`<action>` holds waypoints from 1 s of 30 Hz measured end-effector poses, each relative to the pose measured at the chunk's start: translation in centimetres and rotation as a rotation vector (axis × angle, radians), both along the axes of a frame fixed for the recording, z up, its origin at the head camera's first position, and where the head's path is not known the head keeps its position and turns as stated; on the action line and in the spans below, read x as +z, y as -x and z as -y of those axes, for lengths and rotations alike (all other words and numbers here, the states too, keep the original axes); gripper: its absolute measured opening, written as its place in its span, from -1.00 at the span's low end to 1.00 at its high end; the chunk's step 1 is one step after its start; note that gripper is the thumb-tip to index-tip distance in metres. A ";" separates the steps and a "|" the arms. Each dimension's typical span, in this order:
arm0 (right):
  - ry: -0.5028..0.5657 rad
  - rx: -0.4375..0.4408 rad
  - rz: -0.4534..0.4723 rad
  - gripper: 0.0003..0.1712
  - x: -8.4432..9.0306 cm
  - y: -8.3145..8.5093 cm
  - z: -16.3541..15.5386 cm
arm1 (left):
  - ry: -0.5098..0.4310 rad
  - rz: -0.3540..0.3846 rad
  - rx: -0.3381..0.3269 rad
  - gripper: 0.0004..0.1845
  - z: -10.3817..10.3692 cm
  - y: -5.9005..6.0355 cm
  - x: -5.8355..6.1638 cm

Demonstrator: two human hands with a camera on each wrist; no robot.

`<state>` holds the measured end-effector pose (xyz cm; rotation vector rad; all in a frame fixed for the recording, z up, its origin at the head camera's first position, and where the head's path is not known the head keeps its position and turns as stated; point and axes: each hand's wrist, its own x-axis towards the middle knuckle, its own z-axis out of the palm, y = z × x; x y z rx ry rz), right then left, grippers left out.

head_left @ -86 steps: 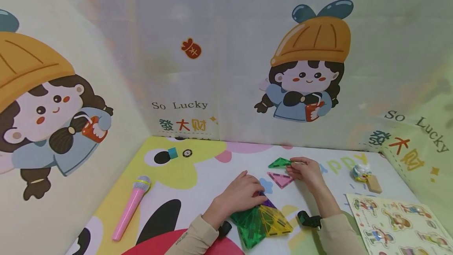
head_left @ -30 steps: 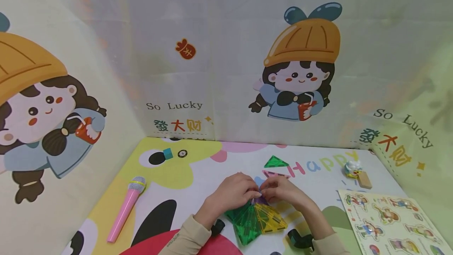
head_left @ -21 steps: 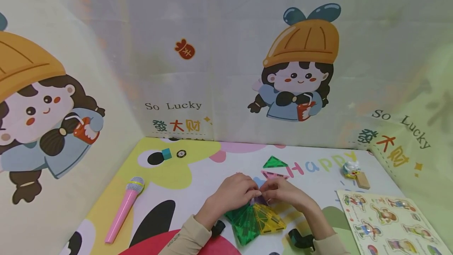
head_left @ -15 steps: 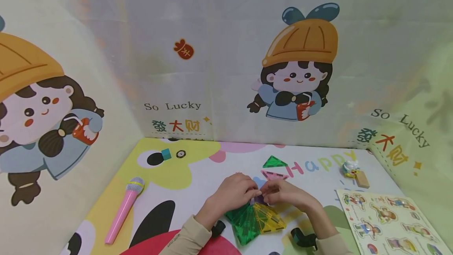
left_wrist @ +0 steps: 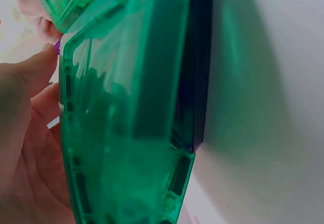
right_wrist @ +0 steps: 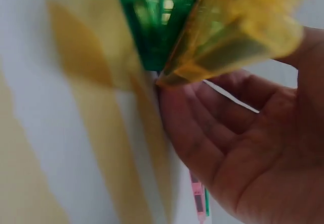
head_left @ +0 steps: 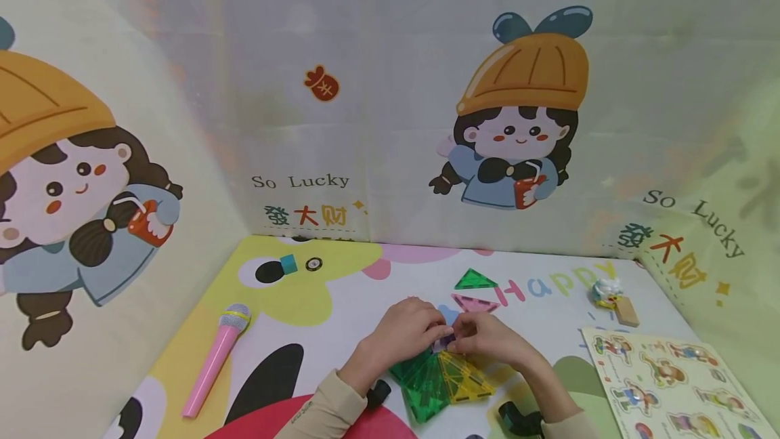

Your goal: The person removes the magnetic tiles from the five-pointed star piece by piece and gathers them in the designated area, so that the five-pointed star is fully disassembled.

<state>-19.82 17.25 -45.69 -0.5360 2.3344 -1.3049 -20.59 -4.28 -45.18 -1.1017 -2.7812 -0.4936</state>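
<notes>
A built shape of clear magnetic tiles stands at the front middle of the table, with green tiles [head_left: 422, 391], a yellow tile [head_left: 466, 379] and a purple tile [head_left: 443, 341] joined together. From the left, my left hand [head_left: 399, 334] reaches over its back, thumb and fingers pinching at the purple tile; in the left wrist view the green side hides part of the fingers. My right hand [head_left: 490, 339] meets it from the right, curled fingertips pinching the purple tile's edge. Behind the hands lie a pink triangle tile [head_left: 475, 303] and a green triangle tile [head_left: 475, 280].
A pink toy microphone [head_left: 216, 361] lies at the left. At the right are a small white and yellow figure [head_left: 606, 292], a wooden block [head_left: 626, 311] and a picture puzzle board [head_left: 679, 385]. A small blue block [head_left: 289, 264] sits at the back left, before the printed cloth wall.
My right hand has left the green triangle tile at the back and come forward to the purple tile beside my left hand. Lately its fingers have shifted only slightly.
</notes>
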 end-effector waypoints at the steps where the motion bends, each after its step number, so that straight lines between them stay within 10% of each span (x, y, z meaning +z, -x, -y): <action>1: -0.002 -0.011 -0.006 -0.73 -0.1 0.0 0.0 | 0.001 -0.001 -0.002 -0.67 0.0 0.0 0.0; 15: 0.062 -0.142 0.069 -0.76 -0.1 0.6 -2.2 | -0.014 -0.024 -0.029 -0.82 0.6 0.4 -0.2; 23: 0.133 -0.137 0.158 -0.41 0.9 0.5 -4.5 | -0.005 -0.041 0.089 -0.76 1.1 0.5 -0.5; 30: 0.128 -0.123 0.188 -0.74 1.1 0.9 -6.3 | -0.015 0.015 0.206 -0.66 1.2 0.5 -0.5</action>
